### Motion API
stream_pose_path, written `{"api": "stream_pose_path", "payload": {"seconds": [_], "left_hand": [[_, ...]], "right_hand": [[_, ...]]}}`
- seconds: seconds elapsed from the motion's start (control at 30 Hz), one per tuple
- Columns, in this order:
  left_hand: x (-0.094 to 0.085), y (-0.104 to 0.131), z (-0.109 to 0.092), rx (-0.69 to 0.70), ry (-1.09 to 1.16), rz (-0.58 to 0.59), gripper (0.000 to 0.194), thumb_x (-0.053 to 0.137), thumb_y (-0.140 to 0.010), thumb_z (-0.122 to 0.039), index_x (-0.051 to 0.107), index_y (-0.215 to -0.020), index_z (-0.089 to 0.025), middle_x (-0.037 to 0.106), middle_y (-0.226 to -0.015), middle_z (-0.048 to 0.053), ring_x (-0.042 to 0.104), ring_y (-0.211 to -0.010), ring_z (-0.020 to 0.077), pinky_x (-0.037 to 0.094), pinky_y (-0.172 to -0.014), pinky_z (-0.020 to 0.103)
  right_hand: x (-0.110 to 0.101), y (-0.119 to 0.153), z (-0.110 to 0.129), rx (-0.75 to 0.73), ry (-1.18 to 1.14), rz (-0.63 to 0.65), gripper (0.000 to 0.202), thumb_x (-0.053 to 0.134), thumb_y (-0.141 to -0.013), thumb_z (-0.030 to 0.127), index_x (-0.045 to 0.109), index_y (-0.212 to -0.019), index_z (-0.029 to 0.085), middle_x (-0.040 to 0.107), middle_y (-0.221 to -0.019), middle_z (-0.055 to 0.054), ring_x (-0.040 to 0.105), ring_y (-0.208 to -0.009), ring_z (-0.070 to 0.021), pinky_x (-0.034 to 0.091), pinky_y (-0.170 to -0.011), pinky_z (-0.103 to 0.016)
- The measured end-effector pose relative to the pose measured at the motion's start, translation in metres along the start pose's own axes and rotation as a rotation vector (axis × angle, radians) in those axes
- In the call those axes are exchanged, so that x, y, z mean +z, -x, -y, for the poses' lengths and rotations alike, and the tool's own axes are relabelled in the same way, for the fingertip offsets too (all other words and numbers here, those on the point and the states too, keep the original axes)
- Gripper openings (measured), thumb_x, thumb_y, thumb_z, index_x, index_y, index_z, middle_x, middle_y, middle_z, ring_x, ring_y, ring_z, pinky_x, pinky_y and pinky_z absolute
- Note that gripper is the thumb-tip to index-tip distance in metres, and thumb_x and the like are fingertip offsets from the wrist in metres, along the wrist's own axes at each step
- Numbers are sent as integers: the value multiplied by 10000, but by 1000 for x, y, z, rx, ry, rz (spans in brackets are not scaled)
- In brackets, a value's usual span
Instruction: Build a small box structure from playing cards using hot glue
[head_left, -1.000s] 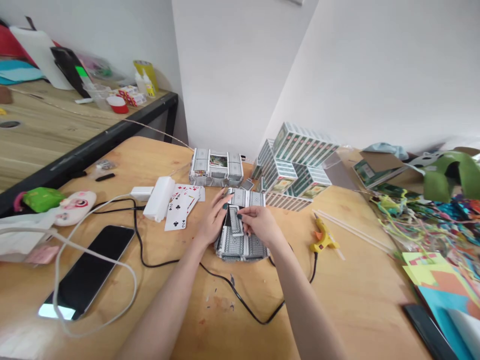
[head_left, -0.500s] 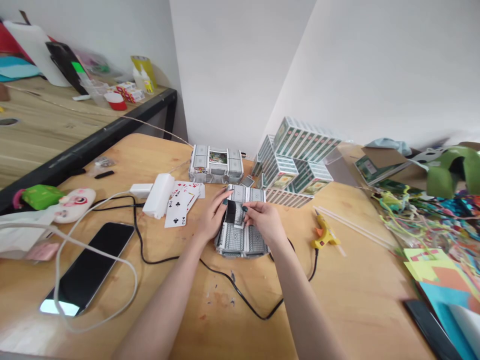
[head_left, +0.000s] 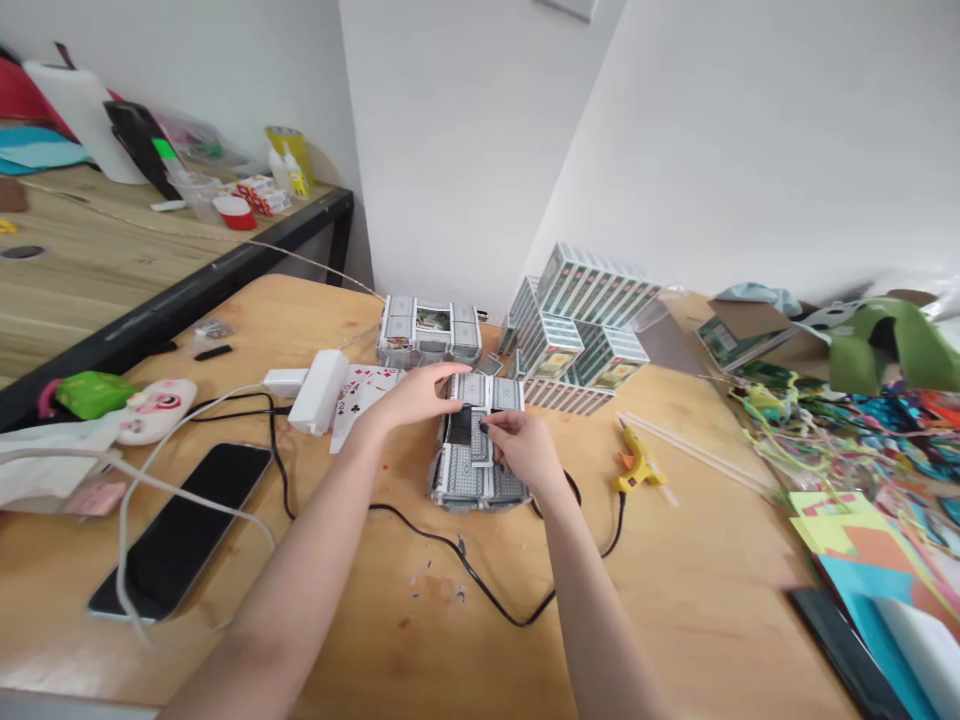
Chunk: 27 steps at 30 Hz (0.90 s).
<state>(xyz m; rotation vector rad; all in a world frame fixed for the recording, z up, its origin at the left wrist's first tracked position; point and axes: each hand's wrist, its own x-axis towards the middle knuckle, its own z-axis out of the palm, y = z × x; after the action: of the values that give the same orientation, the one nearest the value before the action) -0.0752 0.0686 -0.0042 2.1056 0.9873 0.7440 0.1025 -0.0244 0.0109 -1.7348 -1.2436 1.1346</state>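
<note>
Table (head_left: pixel 697 610) bears glue gun (head_left: pixel 640 465); left hand (head_left: pixel 416 396), spread, half-hides loose cards (head_left: pixel 358 398); right hand (head_left: pixel 525 447) pinches patterned card (head_left: pixel 479 448).

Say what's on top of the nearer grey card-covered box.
A grey rectangular card, pinched by the right hand, which hides part of it, beside a dark rectangular patch.

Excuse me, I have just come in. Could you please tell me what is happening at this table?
A person is working on a block covered with grey patterned cards. The fingers of the right hand hold a small patterned card at its top, next to a dark patch. The left hand arches at the block's left side, thumb and fingers apart; whether it touches is hard to tell. A similar block stands behind, and a yellow glue gun lies to the right.
</note>
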Motion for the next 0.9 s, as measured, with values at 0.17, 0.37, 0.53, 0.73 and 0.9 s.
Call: {"api": "stream_pose_path", "payload": {"seconds": [0.17, 0.37, 0.53, 0.73, 0.9], "left_hand": [[-4, -8, 0, -10, -76, 45, 474, 651, -695, -364, 630, -1152, -240, 610, -1235, 13, 577, -1114, 214, 428, -986, 310], [-3, -5, 8, -39, -31, 46, 484, 645, -703, -395, 623, -1168, -262, 557, -1295, -11, 570, -1133, 219, 421, -992, 290], [-2, -7, 14, -49, 10, 71, 470, 631, -720, -376, 618, -1173, -252, 526, -1323, -6, 581, -1118, 215, 424, -994, 294], [-1, -9, 16, -44, -9, 78, 450, 613, -734, -362, 618, -1172, -254, 524, -1324, -6, 582, -1117, 213, 423, -1000, 302], [-2, -9, 14, -42, -22, 79, 451, 617, -735, -384, 619, -1169, -262, 537, -1311, -7, 567, -1139, 214, 417, -1002, 297]], "right_hand": [[2, 2, 1, 24, -12, 1, 125, 535, -754, 118, 645, -801, 152, 516, -394, 70, 416, -284, -73, 313, -338, -177], [4, 1, 3, 42, -9, -50, 157, 534, -761, 96, 673, -815, 145, 535, -393, 59, 436, -296, -82, 332, -354, -185], [8, -2, -1, 11, 57, -80, 165, 546, -763, 117, 690, -831, 160, 538, -400, 55, 467, -329, -95, 348, -370, -191], [9, -5, -1, -17, 41, -48, 185, 524, -756, 72, 677, -813, 158, 538, -400, 58, 500, -368, -89, 354, -405, -173], [9, -6, 3, 12, 9, -2, 177, 507, -770, 65, 660, -808, 145, 530, -392, 58, 472, -344, -78, 342, -381, -164]]}}
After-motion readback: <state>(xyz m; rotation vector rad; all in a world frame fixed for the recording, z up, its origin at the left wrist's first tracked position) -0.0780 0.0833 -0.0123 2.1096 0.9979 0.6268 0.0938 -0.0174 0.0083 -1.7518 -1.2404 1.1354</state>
